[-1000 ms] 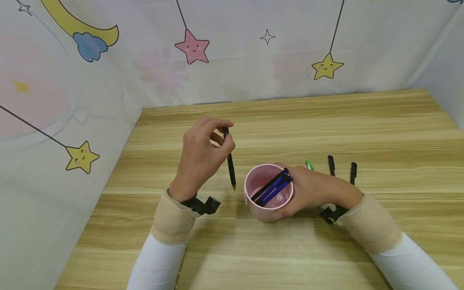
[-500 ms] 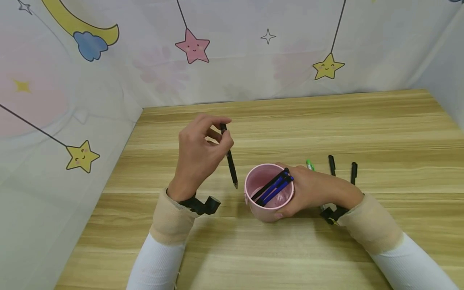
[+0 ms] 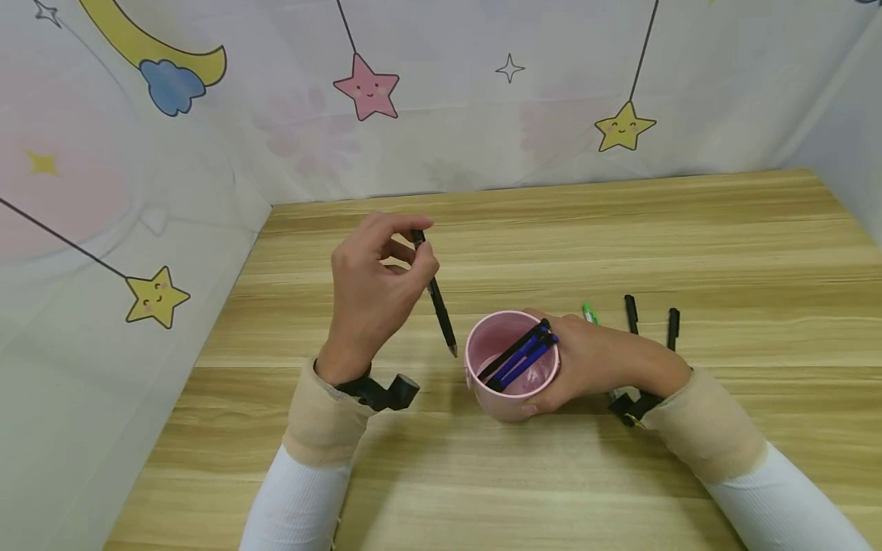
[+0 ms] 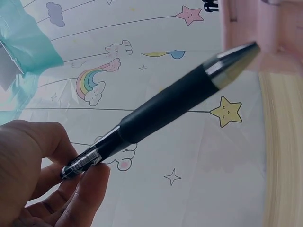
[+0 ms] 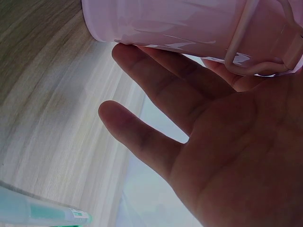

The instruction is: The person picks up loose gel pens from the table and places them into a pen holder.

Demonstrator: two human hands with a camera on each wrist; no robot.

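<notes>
My left hand (image 3: 375,287) pinches a black ballpoint pen (image 3: 442,315) near its upper end, between thumb and fingers. The pen slants down to the right, its metal tip just left of a pink cup (image 3: 498,405). In the left wrist view the pen (image 4: 165,106) crosses the picture, with its tip overlapping the pink cup. My right hand (image 3: 596,356) grips the cup from its right side. Several black and blue pens (image 3: 524,358) lean inside it. The right wrist view shows the fingers (image 5: 156,82) along the cup's wall, the little finger apart from it.
To the right of the cup, partly hidden by the right hand and forearm, lie a green-ended pen (image 3: 589,312) and two black-capped pens (image 3: 631,312). A patterned cloth (image 3: 448,138) rises behind the wooden table (image 3: 551,490).
My left hand has drifted up and to the left, tilting the pen further so its tip swings right, closer to the cup. The right hand and cup stay where they were.
</notes>
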